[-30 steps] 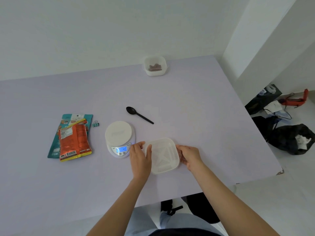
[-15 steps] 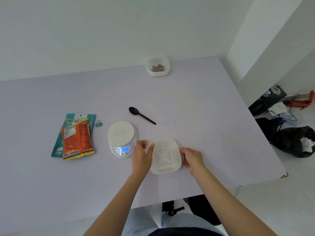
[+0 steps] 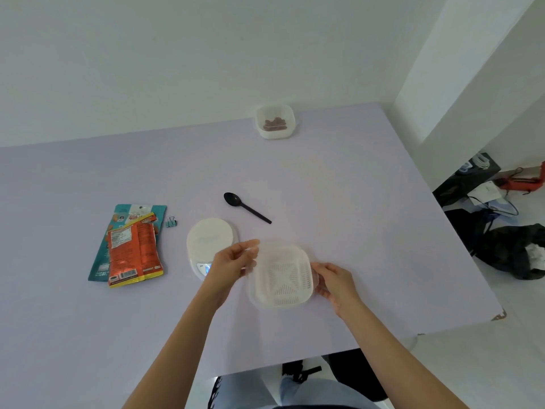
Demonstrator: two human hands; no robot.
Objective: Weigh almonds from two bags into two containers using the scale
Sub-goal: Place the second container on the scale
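A white square container [image 3: 283, 276] with a slotted insert sits near the table's front edge, right of the white round scale [image 3: 211, 237]. My left hand [image 3: 233, 261] pinches the container's left rim, where a translucent edge looks raised, and it hides most of the scale's blue display. My right hand [image 3: 333, 278] grips the container's right side. An orange bag [image 3: 134, 252] lies on a teal bag [image 3: 124, 214] to the left of the scale. A second container [image 3: 275, 121] with brown almonds in it stands at the table's far edge.
A black spoon [image 3: 244, 206] lies behind the scale, handle pointing right. A small teal binder clip [image 3: 171, 222] rests beside the bags. The lilac table [image 3: 354, 202] ends at the right, with dark bags and cables [image 3: 513, 249] on the floor beyond.
My left hand has risen from the container's left side and now pinches its rim over the scale's display. My right hand stays on the right side.
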